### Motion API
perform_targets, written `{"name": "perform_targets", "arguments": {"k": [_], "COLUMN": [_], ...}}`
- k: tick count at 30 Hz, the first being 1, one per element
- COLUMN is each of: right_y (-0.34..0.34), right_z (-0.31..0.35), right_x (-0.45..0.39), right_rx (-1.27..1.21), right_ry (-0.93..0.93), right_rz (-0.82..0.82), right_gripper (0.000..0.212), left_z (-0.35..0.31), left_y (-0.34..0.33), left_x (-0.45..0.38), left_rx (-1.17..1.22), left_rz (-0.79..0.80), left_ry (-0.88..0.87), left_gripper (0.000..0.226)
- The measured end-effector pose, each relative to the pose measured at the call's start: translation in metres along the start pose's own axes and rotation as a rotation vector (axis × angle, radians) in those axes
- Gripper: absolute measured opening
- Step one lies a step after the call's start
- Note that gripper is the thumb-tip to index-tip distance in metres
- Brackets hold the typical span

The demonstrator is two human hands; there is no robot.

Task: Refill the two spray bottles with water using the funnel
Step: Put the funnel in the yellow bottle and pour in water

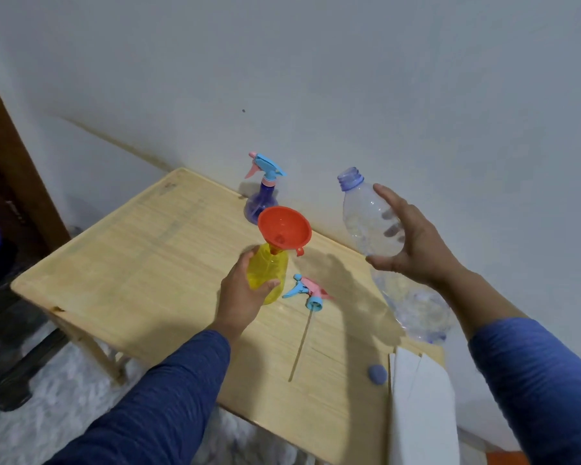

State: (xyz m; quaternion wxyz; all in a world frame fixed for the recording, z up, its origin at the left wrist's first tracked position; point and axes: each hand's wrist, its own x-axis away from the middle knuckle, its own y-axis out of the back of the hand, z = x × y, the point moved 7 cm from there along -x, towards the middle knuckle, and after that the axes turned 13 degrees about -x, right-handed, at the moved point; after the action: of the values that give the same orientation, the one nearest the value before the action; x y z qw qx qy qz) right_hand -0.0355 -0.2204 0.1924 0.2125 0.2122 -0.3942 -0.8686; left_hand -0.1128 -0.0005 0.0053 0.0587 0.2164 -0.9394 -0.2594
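A yellow spray bottle (pixel 271 267) stands uncapped on the wooden table (pixel 141 263), with a red funnel (pixel 284 228) seated in its neck. My left hand (pixel 240 293) is wrapped around its body. Its blue and pink spray head (pixel 311 292) lies on the table just to the right, its long tube pointing toward me. My right hand (pixel 413 243) holds a clear plastic water bottle (pixel 366 216) up in the air, uncapped, neck tilted up and left; it looks nearly empty. A purple spray bottle (pixel 260 199), spray head on, stands at the back by the wall.
A second clear plastic bottle (pixel 416 307) stands at the table's right edge below my right hand. A blue bottle cap (pixel 377 374) lies near the front right, beside a white paper stack (pixel 420 404). The wall runs close behind the table. A white rug lies underneath.
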Motion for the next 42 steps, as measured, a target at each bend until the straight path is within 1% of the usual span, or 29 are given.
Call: {"name": "perform_targets", "arguments": {"k": [3,8,10,13,18,23,26,30,31,33,34,36,37,39,42], "right_y": [0.015,0.024,0.02,0.011,-0.002,-0.005,-0.007,-0.009,-0.008,-0.004,-0.002,-0.004,-0.01,-0.03,-0.067], "right_z": [-0.009,-0.034,-0.041,-0.05,-0.057,-0.057,-0.058,-0.055,-0.052,-0.038,-0.027,0.004,0.019,0.042,0.067], "right_x": [0.011,0.038,0.046,0.054,0.064,0.073,0.077,0.081,0.084,0.094,0.099,0.104,0.103,0.091,0.065], "right_rx": [-0.095,-0.321,-0.353,-0.402,-0.45,-0.449,-0.456,-0.446,-0.418,-0.302,-0.21,-0.005,0.065,0.135,0.166], "right_ry": [-0.01,-0.089,-0.11,-0.139,-0.167,-0.177,-0.217,-0.294,-0.307,-0.287,-0.24,-0.065,0.019,0.125,0.177], "right_rz": [-0.175,-0.497,-0.582,-0.663,-0.745,-0.791,-0.79,-0.74,-0.753,-0.849,-0.915,-1.01,-1.013,-0.936,-0.777], "right_gripper": [0.109,0.11,0.112,0.115,0.124,0.125,0.128,0.131,0.13,0.118,0.108,0.086,0.076,0.064,0.051], "left_z": [-0.001,-0.002,-0.003,-0.005,-0.008,-0.005,-0.004,-0.004,-0.004,-0.005,-0.005,-0.004,-0.004,-0.003,-0.003], "left_y": [0.0,-0.001,0.0,0.0,0.0,-0.001,-0.001,0.001,0.002,0.003,0.003,0.004,0.004,0.005,0.01], "left_x": [0.0,0.001,0.002,0.002,0.003,0.002,0.001,-0.002,-0.002,-0.004,-0.005,-0.007,-0.007,-0.008,-0.009], "left_rx": [-0.025,-0.044,-0.044,-0.044,-0.057,-0.059,-0.048,-0.032,-0.031,-0.033,-0.029,-0.017,-0.014,-0.02,-0.023], "left_rz": [-0.002,-0.005,0.001,0.012,0.028,0.046,0.059,0.083,0.089,0.102,0.109,0.121,0.128,0.143,0.14], "left_ry": [0.007,0.023,0.025,0.035,0.046,0.061,0.073,0.056,0.045,0.022,0.014,0.002,-0.008,-0.028,-0.067], "left_gripper": [0.068,0.07,0.07,0.069,0.068,0.068,0.068,0.07,0.071,0.072,0.073,0.074,0.075,0.075,0.073]}}
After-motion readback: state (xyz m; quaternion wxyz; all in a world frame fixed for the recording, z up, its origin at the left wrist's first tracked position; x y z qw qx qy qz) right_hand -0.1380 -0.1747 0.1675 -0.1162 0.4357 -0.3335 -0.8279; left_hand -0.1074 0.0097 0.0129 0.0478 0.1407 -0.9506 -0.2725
